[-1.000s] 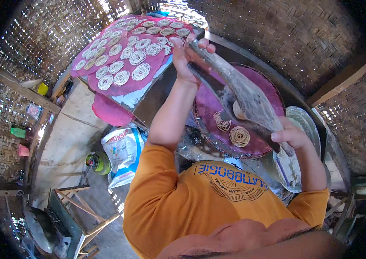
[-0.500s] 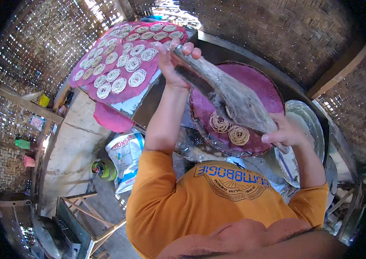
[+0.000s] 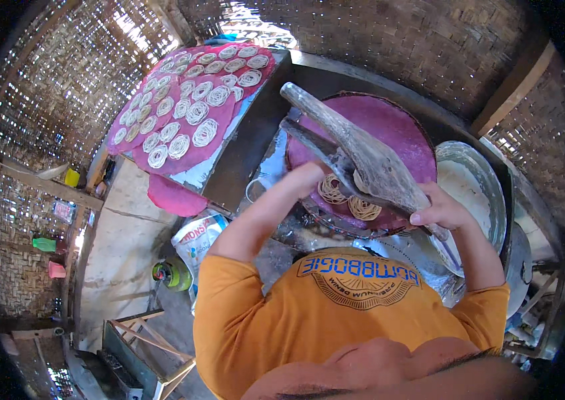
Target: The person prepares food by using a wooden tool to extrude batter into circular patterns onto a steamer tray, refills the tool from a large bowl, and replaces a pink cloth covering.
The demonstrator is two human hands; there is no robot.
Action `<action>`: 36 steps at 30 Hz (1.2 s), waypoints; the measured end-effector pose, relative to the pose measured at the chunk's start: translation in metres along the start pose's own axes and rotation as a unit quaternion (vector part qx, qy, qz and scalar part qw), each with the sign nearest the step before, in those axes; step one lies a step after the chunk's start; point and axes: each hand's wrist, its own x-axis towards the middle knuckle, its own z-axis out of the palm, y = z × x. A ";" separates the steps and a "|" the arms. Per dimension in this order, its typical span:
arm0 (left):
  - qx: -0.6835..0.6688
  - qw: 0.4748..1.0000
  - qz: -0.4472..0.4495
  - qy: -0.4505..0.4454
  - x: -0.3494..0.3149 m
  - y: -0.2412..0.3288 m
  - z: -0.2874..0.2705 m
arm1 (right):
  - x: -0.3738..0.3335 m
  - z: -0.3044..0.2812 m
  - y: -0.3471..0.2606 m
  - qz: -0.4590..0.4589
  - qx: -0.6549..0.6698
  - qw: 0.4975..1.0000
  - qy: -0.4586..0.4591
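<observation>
A long, worn two-armed wooden press point(image 3: 362, 147) hangs tilted over a round tray lined with pink cloth point(image 3: 396, 127). My right hand point(image 3: 444, 208) is closed round the press's near right end, thumb on top. My left hand point(image 3: 314, 175) reaches beneath the lower arm of the press, over the tray's left side; its fingers are hidden there. At the far left end the two arms stand apart, with no hand on them. Two coiled nests of thin strands, a left one point(image 3: 331, 189) and a right one point(image 3: 365, 209), lie on the cloth below the press.
Several pale coiled nests point(image 3: 197, 113) cover pink cloths on a raised surface at the far left. A wide basin point(image 3: 472, 190) with whitish contents stands right of the tray. Left of my body are a white printed sack point(image 3: 196, 233) and a green gas cylinder point(image 3: 172, 275).
My left hand has let go of the far upper end of the press and moved down beneath it. The right hand still grips the near end.
</observation>
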 end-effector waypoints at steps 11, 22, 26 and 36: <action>-0.019 0.984 -0.169 -0.057 -0.017 0.002 -0.001 | 0.002 0.001 0.008 -0.050 -0.021 0.999 0.005; 0.474 0.872 -0.027 0.122 0.019 0.003 -0.011 | -0.006 -0.009 0.002 -0.071 0.019 0.992 0.098; -0.389 0.915 0.106 -0.015 0.030 0.089 -0.023 | 0.000 -0.009 0.003 -0.063 0.033 0.996 0.059; -0.396 0.821 0.366 -0.186 0.065 0.122 -0.075 | 0.060 -0.027 -0.008 0.012 0.138 0.979 -0.148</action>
